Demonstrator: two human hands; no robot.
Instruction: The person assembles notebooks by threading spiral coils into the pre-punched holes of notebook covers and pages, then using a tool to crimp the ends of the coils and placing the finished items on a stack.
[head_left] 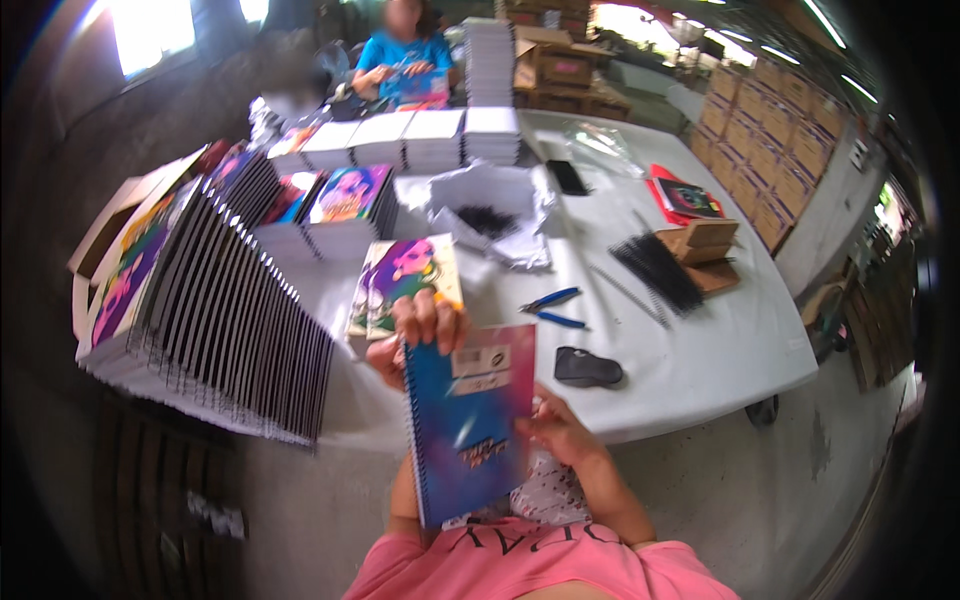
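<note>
Upright before my chest is a spiral notebook (pixel 468 420) with a blue and pink cover, a white label near its top and a black coil down its left edge. Fingers of my left hand (pixel 425 322) curl over its upper left corner. At the right edge, my right hand (pixel 562 428) grips it between thumb and fingers. Just beyond lies another notebook with a colourful illustrated cover (pixel 405 275). Blue-handled pliers (pixel 552 306) and a dark grey pouch-like object (pixel 588 367) rest on the white table to the right of my hands.
Tall rows of coil-bound notebooks (pixel 230 320) line the table's left side; white book stacks (pixel 380 138) stand behind. A lined bin (pixel 490 212) holds black bits. Black plastic coils (pixel 655 272) lie by a wooden block (pixel 705 250). A person in blue (pixel 405 60) works across the table (pixel 700 370).
</note>
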